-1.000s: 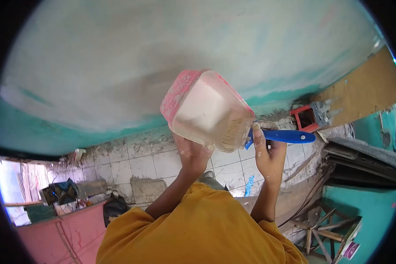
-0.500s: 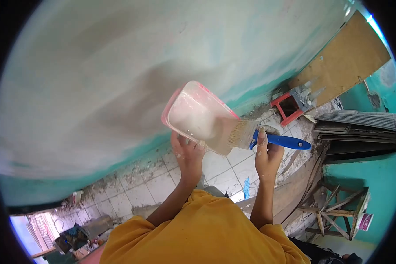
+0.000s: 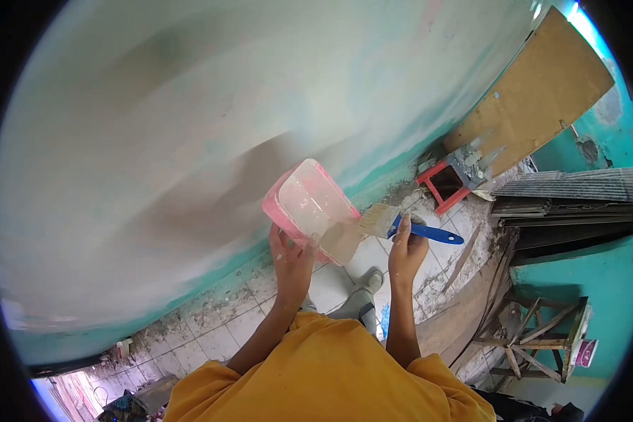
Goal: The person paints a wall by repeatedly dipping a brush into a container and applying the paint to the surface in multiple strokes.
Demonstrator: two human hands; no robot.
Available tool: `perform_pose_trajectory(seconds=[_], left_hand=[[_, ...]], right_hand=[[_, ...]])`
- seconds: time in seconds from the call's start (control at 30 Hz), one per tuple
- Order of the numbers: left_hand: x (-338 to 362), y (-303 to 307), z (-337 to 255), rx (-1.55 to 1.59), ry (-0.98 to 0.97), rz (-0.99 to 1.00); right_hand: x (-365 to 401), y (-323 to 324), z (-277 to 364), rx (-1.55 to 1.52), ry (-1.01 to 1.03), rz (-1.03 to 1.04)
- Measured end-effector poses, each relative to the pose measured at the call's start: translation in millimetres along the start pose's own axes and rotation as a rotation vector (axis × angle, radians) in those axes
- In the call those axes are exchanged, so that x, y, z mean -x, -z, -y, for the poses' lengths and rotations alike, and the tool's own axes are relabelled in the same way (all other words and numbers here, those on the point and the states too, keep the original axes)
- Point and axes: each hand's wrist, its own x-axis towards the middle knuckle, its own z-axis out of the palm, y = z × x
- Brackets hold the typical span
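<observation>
Pink tub [image 3: 308,209], contents unclear, held in left hand [image 3: 292,259]; right hand [image 3: 406,252] grips brush [image 3: 381,220], handle partly covered.

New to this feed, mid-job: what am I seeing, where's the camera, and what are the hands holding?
No machine here: one fisheye view from a camera on a person's head, looking down past a yellow shirt at two bare hands. The left hand grips a tilted pink container with whitish liquid inside. The right hand holds a blue-handled brush, bristles beside the container's rim. Behind is a pale wall; below, a dirty tiled floor with a red box and a leaning wooden board.
</observation>
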Motion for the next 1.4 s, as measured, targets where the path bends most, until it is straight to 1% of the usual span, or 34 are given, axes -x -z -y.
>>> perform_pose_trajectory(seconds=[0.1, 0.17, 0.23, 0.37, 0.43, 0.47, 0.53, 0.6, 0.63, 0.7, 0.73, 0.77, 0.83, 0.87, 0.93, 1.03, 1.1, 1.17, 1.23, 1.3, 1.37, 1.4], left_hand=[[-16, -25, 17, -0.046, -0.016, 0.012], [-25, -51, 29, -0.076, -0.026, 0.017], [-30, -84, 34, 0.002, 0.048, -0.029], [-42, -139, 56, 0.028, 0.052, -0.032], [-47, -172, 59, 0.066, 0.102, -0.074], [-50, -186, 63, 0.062, 0.096, -0.067], [-56, -208, 72, 0.083, 0.146, -0.123], [-63, -226, 83, 0.086, 0.153, -0.115], [-67, -233, 87, 0.091, 0.165, -0.116], [-75, -248, 89, 0.085, 0.171, -0.098], [-79, -254, 91, 0.084, 0.189, -0.082], [-85, -260, 94, 0.078, 0.179, -0.072], [-96, -268, 99, 0.017, 0.194, -0.103], [-104, -271, 100, 0.013, 0.183, -0.088], [-118, -275, 102, 0.042, 0.249, -0.052], [-139, -279, 108, 0.036, 0.226, -0.01], [-147, -287, 108, 0.074, 0.192, 0.015], [-159, -295, 108, 0.106, 0.153, 0.034], [-167, -301, 106, 0.105, 0.191, 0.0], [-169, -313, 99, 0.119, 0.177, -0.002], [-177, -327, 99, 0.14, 0.162, -0.001], [-179, -332, 104, 0.142, 0.159, 0.014]], right_hand=[[-36, 15, -22, 0.056, -0.017, -0.012], [-66, 27, -25, 0.012, -0.039, -0.037], [-99, 45, -32, 0.013, -0.038, -0.03], [-164, 78, -38, -0.024, -0.026, -0.044], [-195, 96, -46, -0.161, -0.088, -0.019], [-208, 105, -50, -0.159, -0.118, -0.005], [-227, 110, -49, -0.199, -0.139, -0.034], [-244, 120, -51, -0.235, -0.195, -0.049], [-251, 125, -54, -0.246, -0.192, -0.053], [-268, 128, -60, -0.336, -0.251, -0.106], [-276, 132, -58, -0.36, -0.289, -0.086], [-284, 133, -61, -0.372, -0.283, -0.091], [-298, 132, -67, -0.455, -0.316, -0.171], [-306, 133, -66, -0.46, -0.301, -0.157], [-324, 131, -64, -0.512, -0.288, -0.167], [-351, 132, -60, -0.59, -0.214, -0.139], [-368, 130, -51, -0.517, -0.187, -0.135], [-392, 128, -52, -0.531, -0.153, -0.15], [-414, 125, -46, -0.47, -0.119, -0.178], [-439, 123, -35, -0.486, -0.077, -0.201], [-471, 125, -30, -0.432, -0.003, -0.217], [-487, 131, -29, -0.416, -0.005, -0.152]])
